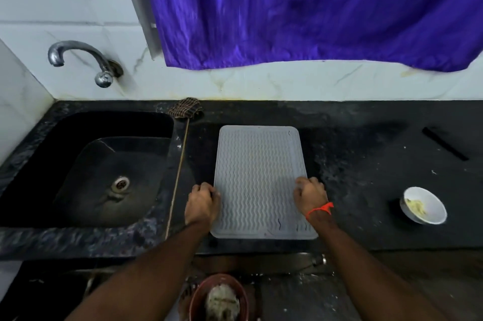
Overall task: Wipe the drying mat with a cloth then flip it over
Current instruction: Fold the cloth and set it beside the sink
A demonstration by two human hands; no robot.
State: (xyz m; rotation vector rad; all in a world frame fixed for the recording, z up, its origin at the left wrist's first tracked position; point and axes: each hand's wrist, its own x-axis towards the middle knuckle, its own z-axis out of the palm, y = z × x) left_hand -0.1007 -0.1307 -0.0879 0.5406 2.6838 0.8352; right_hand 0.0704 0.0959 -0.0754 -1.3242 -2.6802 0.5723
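Note:
A light grey drying mat (pixel 258 164) with wavy ridges lies flat on the black counter, its long side running away from me. My left hand (pixel 201 203) grips the mat's left edge near the front, fingers curled onto it. My right hand (pixel 310 194), with an orange thread on the wrist, grips the right edge at about the same height. A brown checked cloth (pixel 187 108) lies bunched at the back of the counter, between sink and mat, apart from both hands.
A black sink (pixel 86 164) with a chrome tap (pixel 78 57) is on the left. A thin stick (pixel 179 177) lies between sink and mat. A white bowl (pixel 424 205) with yellowish scraps and a black comb (pixel 444 143) sit right. A purple curtain (pixel 313 7) hangs behind. A red bucket (pixel 218 297) stands on the floor below.

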